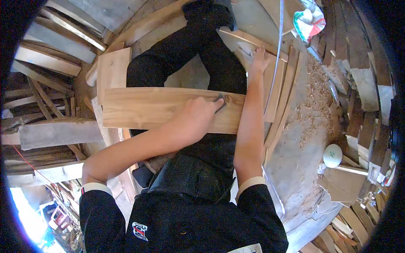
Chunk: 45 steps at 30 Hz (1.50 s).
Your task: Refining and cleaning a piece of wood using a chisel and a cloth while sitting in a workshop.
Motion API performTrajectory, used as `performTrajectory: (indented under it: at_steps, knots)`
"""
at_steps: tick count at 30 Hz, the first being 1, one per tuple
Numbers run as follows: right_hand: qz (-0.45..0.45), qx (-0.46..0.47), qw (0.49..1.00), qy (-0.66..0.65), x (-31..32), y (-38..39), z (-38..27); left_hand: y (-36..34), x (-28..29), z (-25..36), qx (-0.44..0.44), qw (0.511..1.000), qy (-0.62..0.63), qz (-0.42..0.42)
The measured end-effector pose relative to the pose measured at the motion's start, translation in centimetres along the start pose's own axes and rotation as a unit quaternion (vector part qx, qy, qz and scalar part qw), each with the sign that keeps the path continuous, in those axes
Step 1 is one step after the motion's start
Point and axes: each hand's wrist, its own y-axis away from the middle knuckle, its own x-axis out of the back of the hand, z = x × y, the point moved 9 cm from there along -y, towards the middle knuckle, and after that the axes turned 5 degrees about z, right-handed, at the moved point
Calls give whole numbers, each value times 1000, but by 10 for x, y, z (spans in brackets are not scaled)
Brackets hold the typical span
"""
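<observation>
One wooden board [147, 107] lies across the thighs [145, 71], the left hand [196, 114] pinching one dark piece [219, 103] on it, the right hand [260, 60] beyond it, grip impossible to tell, and one green-lettered white oval object [332, 156] to its right.

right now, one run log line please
left hand: at small dark piece | board: across legs | right hand: past board, grip unclear

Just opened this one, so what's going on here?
A person has a wooden board lying across their legs. The left hand holds a small dark piece on the board, toward its right end. The right hand is stretched forward past the board; whether it grips anything is unclear. Wood shavings lie on the floor at right.
</observation>
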Motion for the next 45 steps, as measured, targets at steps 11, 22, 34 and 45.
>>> performTrajectory:
  at_steps: [11,22,34,45]
  knots:
    - [-63,17,997,-52,-22,17,-6,-28,24,9,-68,997,-32,-14]
    - [-39,20,999,-20,-22,15,6,-42,27,20,-101,979,-137,-114]
    - [23,-45,998,41,-20,29,-5,-53,15,14,-113,977,-93,-158]
    - [18,-59,995,-76,-4,17,-16,-27,-4,-12,-83,994,66,10]
